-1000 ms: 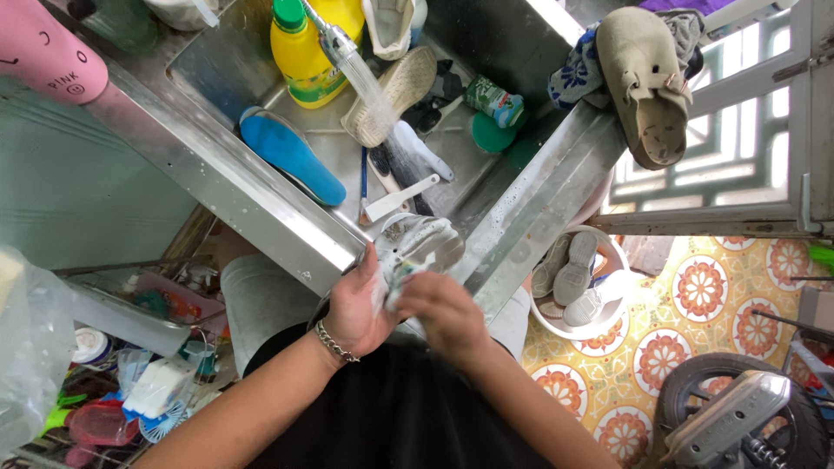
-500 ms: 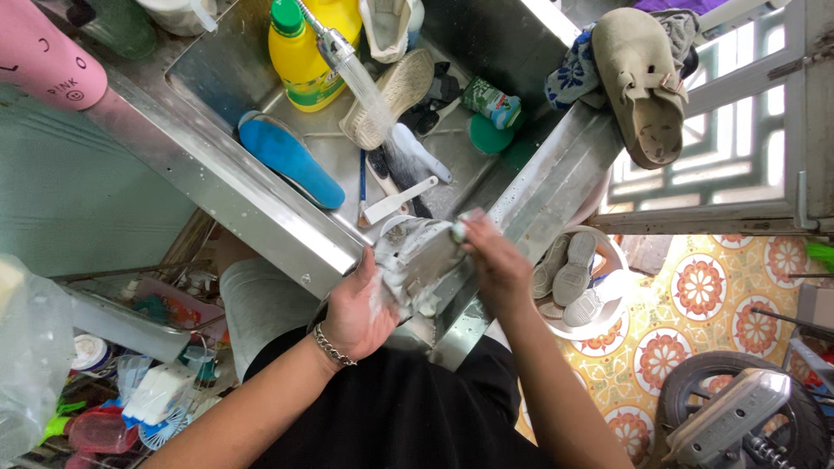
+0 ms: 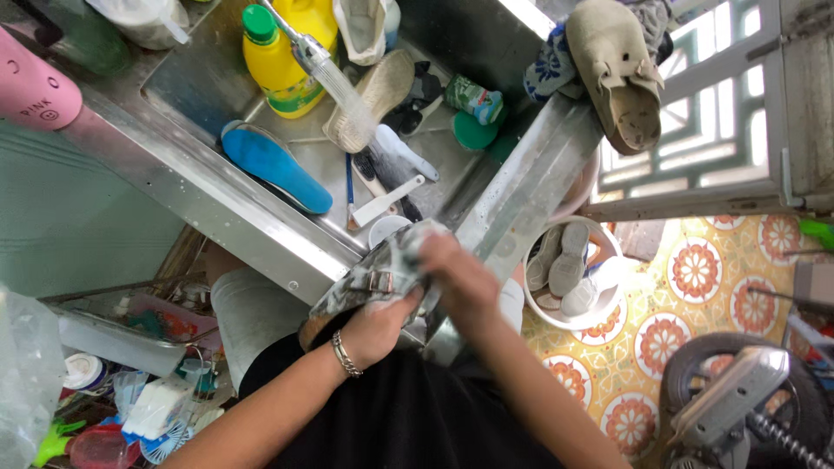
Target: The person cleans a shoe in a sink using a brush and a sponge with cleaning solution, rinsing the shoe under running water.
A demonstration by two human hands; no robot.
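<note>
Steel sink is running diagonally across the upper frame, with water pouring from the tap. Compared with the previous frame, the right hand has dropped from the shoe's far end onto its middle, and the shoe is now lying flatter at frame centre, over the sink's near edge. Left hand, bracelet at the wrist, is gripping the shoe from beneath. Right hand is pressing down on it, blurred; what its fingers are holding cannot be told. Yellow bottle with green cap is standing upper left, green labelled can lying upper centre.
</note>
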